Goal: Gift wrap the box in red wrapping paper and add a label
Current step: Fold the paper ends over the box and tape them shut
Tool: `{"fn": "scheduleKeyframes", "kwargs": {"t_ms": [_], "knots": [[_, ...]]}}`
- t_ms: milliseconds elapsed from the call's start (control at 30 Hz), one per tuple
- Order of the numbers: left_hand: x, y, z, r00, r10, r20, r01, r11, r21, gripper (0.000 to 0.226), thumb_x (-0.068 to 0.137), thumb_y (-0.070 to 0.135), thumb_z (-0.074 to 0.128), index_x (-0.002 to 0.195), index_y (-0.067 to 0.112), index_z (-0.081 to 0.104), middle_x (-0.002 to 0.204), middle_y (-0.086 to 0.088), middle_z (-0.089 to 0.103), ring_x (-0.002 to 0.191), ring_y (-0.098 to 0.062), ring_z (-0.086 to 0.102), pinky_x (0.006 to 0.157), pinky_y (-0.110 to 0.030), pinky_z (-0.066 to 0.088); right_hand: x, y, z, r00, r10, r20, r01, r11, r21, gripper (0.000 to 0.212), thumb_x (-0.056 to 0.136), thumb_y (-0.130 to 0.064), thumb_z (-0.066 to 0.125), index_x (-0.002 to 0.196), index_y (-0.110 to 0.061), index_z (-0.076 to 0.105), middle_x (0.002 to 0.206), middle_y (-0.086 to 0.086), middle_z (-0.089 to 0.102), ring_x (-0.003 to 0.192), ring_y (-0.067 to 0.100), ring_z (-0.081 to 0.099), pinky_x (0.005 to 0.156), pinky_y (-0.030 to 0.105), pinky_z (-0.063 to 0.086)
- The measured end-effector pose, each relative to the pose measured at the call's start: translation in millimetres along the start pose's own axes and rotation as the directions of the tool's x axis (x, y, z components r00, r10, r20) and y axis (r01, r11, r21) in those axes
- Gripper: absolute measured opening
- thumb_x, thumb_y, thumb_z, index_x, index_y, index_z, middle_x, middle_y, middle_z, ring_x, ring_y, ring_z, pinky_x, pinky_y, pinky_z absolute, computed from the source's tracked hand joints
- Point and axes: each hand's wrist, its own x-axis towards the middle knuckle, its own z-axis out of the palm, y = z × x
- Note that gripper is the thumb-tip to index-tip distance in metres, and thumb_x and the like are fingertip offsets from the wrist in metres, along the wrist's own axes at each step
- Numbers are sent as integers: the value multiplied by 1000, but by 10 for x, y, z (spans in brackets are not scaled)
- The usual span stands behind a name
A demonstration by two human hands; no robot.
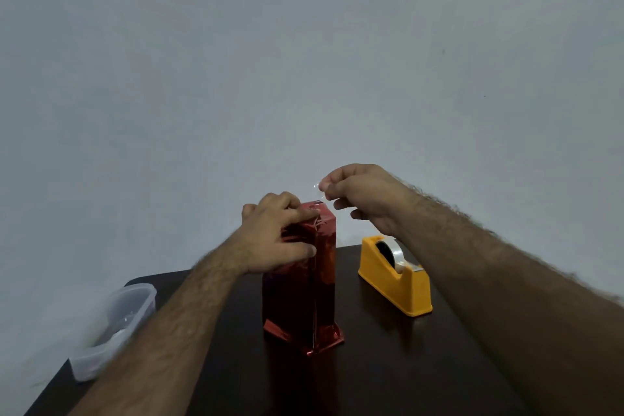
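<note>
A tall box wrapped in shiny red paper (309, 294) stands upright on the dark table (371, 365). My left hand (277, 240) grips its top end, fingers curled over the folded paper and thumb against the front face. My right hand (361, 194) hovers just right of and above the box top, pinching a small piece of clear tape (319, 189) between thumb and forefinger. The paper flares out in loose flaps at the box's bottom end.
A yellow tape dispenser (395, 277) with a clear tape roll sits right of the box. A translucent plastic container (114, 328) rests at the table's left edge. A plain pale wall rises behind the table.
</note>
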Motion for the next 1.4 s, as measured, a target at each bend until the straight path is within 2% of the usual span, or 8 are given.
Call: {"fn": "scheduleKeyframes", "kwargs": {"t_ms": [167, 367, 600, 733, 1000, 1233, 1300, 1400], "knots": [[11, 111, -7, 999, -34, -23, 35, 998, 50, 86, 74, 78, 50, 153, 44, 54, 122, 19, 40, 120, -4, 30, 103, -40, 21, 79, -37, 46, 999, 15, -43, -16, 999, -31, 9, 96, -10, 70, 100, -14, 77, 97, 3, 73, 78, 17, 59, 65, 31, 48], [15, 279, -57, 995, -97, 1, 97, 990, 104, 78, 79, 73, 47, 150, 42, 56, 121, 16, 41, 123, -9, 33, 104, -43, 24, 100, 65, 74, 985, 121, -123, -127, 991, -41, 16, 91, -7, 68, 101, -13, 79, 105, 10, 73, 76, 18, 51, 63, 32, 47], [52, 341, -46, 986, -160, -45, 161, 987, 24, 43, 109, 49, 33, 128, 42, 71, 113, 14, 49, 118, -11, 40, 96, -40, 19, 81, 95, 89, 982, 148, -114, -152, 988, -27, 25, 93, 1, 63, 104, -12, 82, 102, 2, 72, 73, 12, 47, 59, 29, 39], [32, 333, -61, 989, -148, 8, 148, 988, 49, 58, 94, 55, 31, 141, 45, 64, 117, 16, 47, 118, -7, 35, 101, -42, 21, 119, 108, 90, 967, 229, -110, -232, 973, -11, 12, 87, -8, 75, 98, -8, 80, 94, 5, 68, 72, 16, 39, 59, 30, 36], [26, 305, -79, 990, -139, 27, 137, 990, 43, 69, 82, 54, 32, 145, 52, 58, 116, 18, 45, 116, -5, 33, 102, -41, 20, 118, 106, 141, 956, 285, -66, -291, 952, -96, 26, 83, -6, 76, 109, -4, 80, 90, 5, 52, 62, 13, 24, 52, 29, 23], [21, 299, -99, 990, -136, 40, 134, 990, 30, 73, 79, 56, 36, 148, 50, 56, 119, 18, 46, 118, -4, 32, 102, -40, 19, 79, 65, 150, 963, 255, -93, -268, 945, -188, 28, 84, -8, 80, 112, -2, 75, 95, 7, 57, 60, 14, 31, 42, 22, 30], [21, 310, -103, 989, -139, 49, 137, 990, 41, 72, 79, 57, 36, 146, 48, 58, 121, 18, 46, 120, -6, 33, 103, -41, 20, 56, 20, 156, 969, 235, -80, -247, 935, -256, 34, 87, -9, 80, 119, 0, 71, 98, 8, 57, 65, 16, 42, 47, 22, 37], [20, 327, -104, 988, -141, 56, 138, 989, 42, 71, 79, 58, 36, 145, 46, 59, 122, 17, 45, 120, -6, 32, 103, -41, 20, 43, -72, 167, 980, 185, -70, -197, 905, -376, 33, 90, -13, 80, 117, 0, 64, 107, 11, 57, 94, 24, 58, 69, 27, 50]]}}
